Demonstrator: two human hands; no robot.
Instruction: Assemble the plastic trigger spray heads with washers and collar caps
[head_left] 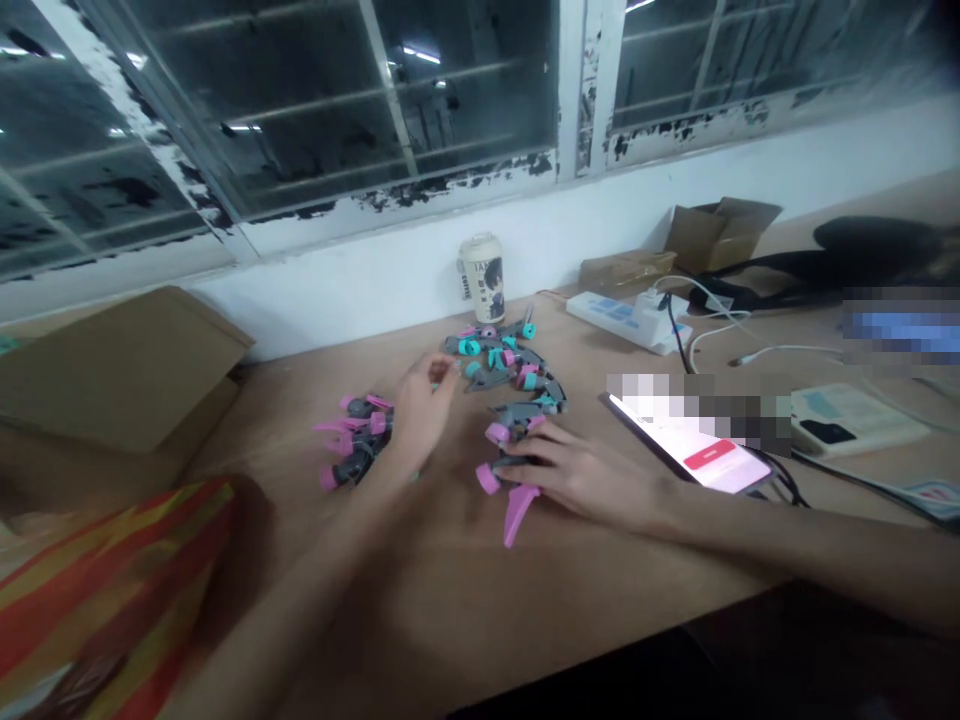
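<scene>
Pink clips (360,438) sit apart, mixed clips (510,358) seem left; from here I can't tell if my left hand (424,405) or right hand (589,468) pinches.

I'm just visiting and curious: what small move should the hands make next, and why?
Perhaps the right hand should draw the pink-and-grey pieces slightly back: it lies partly over them, and they sit close to the teal-and-grey pieces just beyond.
</scene>
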